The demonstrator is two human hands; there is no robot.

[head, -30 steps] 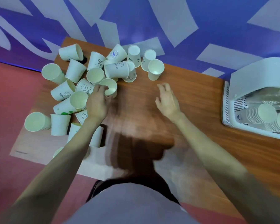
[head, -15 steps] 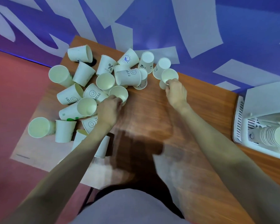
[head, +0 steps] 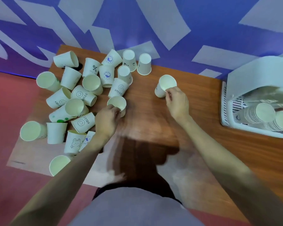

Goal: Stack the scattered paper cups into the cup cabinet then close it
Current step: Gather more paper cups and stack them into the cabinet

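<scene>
Several white paper cups lie scattered over the left half of the wooden table, some upright, some tipped, some upside down. My left hand grips the rim of an upright cup at the pile's right edge. My right hand pinches the rim of another cup, tilted and apart from the pile. The white cup cabinet stands open at the right with two stacks of cups lying inside.
A blue and white patterned wall runs behind the table. Red floor shows to the left. Two upside-down cups stand near the table's back edge. Bare wood lies between my hands and the cabinet.
My right hand took a cup from the back of the pile and drew it right, away from the others. My left hand has closed on the rim of its cup.
</scene>
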